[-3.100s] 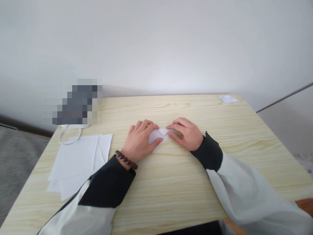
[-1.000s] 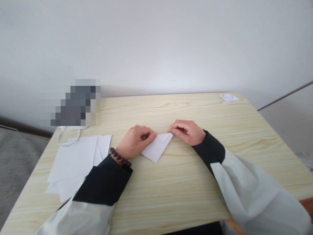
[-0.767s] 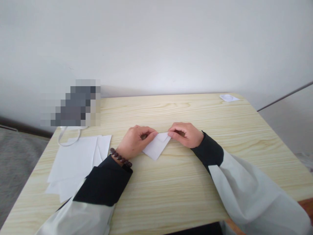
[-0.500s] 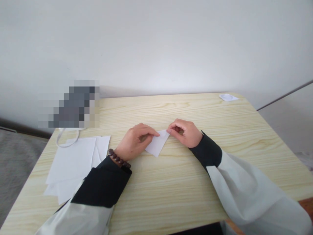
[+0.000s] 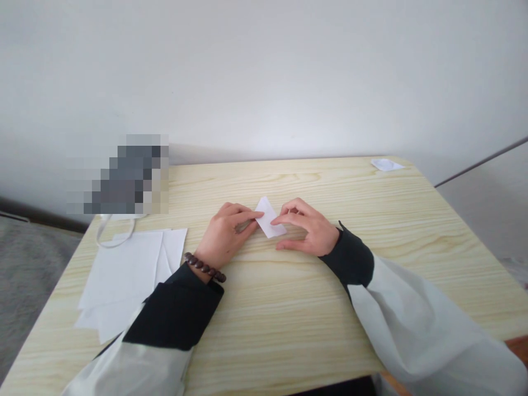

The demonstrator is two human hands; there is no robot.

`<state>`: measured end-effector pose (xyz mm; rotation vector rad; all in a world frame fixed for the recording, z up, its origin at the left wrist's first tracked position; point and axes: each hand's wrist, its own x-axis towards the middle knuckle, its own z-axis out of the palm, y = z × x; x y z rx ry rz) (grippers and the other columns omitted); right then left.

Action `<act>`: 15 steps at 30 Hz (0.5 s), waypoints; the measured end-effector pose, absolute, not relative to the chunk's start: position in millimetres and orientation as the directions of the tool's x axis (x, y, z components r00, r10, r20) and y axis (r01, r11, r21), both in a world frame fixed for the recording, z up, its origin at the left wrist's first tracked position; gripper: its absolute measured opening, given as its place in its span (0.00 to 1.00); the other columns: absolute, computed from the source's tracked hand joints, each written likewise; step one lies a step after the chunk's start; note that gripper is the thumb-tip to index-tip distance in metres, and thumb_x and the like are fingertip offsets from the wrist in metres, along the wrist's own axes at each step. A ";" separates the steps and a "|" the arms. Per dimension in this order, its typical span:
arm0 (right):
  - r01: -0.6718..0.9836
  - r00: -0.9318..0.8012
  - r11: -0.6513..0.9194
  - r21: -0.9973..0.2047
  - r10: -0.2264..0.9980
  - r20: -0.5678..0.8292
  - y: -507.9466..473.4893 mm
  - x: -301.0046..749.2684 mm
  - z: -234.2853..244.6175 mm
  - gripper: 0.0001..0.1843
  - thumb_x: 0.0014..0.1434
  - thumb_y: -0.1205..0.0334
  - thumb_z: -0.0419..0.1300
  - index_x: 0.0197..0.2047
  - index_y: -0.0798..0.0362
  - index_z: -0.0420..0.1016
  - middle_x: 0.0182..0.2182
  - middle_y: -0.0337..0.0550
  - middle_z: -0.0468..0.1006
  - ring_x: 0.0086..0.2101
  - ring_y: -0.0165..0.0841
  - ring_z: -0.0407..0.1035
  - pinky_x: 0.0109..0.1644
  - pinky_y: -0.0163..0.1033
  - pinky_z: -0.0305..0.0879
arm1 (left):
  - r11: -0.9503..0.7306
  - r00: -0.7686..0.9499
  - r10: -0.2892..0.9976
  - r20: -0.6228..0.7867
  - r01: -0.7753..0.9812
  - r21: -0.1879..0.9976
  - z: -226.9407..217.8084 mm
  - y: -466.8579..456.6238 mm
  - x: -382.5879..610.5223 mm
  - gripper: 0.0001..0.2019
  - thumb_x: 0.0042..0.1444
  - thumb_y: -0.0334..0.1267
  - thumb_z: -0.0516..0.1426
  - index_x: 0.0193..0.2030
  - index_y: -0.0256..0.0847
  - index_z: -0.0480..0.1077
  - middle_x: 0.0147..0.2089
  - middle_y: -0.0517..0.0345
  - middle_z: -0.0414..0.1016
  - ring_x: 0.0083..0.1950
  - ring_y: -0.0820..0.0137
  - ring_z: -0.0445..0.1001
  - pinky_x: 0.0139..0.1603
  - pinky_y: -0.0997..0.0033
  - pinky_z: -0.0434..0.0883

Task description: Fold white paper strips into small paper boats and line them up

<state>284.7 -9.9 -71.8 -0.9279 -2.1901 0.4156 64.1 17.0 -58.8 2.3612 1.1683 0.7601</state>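
A small piece of folded white paper is between my hands, above the middle of the table. My left hand pinches its left edge between thumb and fingers. At the paper's right side is my right hand, thumb and fingers apart; its index fingertip meets the paper's lower right part, while the thumb stays off it below. Whether that fingertip presses on the paper or only hovers over it, I cannot tell.
Several white paper sheets lie overlapping at the left of the wood-grain table. A folded white paper shape rests at the far right corner. Behind the sheets stands a pixelated dark object with a white loop. A white wall borders the back.
The paper has turned and now points away from me, sitting a little higher in view. My right hand has let go of its pinch and spread its fingers. My left hand still grips the paper.
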 end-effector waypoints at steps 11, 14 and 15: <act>0.686 -0.329 0.558 -0.466 0.810 0.486 -4.8 293.5 -76.4 0.11 0.60 0.58 0.57 0.35 0.51 0.80 0.28 0.42 0.67 0.30 0.32 0.63 0.35 0.39 0.63 | -0.723 0.688 0.690 0.224 0.654 0.221 -57.7 6.1 68.5 0.17 0.64 0.39 0.47 0.57 0.44 0.66 0.62 0.50 0.64 0.64 0.58 0.58 0.59 0.51 0.59; 0.679 -0.265 0.505 -0.533 0.846 0.463 -4.5 292.6 -75.9 0.10 0.59 0.59 0.58 0.33 0.54 0.78 0.27 0.42 0.68 0.28 0.30 0.64 0.33 0.37 0.63 | -0.748 0.726 0.663 0.182 0.638 0.182 -57.8 3.1 70.3 0.19 0.65 0.41 0.46 0.60 0.43 0.62 0.65 0.50 0.61 0.67 0.59 0.54 0.62 0.51 0.55; 0.682 -0.237 0.477 -0.555 0.861 0.449 -4.6 291.9 -75.6 0.10 0.59 0.59 0.58 0.32 0.54 0.78 0.27 0.41 0.69 0.27 0.29 0.64 0.32 0.36 0.63 | -0.753 0.733 0.658 0.172 0.635 0.172 -57.6 2.2 70.8 0.20 0.65 0.42 0.46 0.61 0.43 0.61 0.65 0.50 0.60 0.68 0.59 0.53 0.63 0.51 0.54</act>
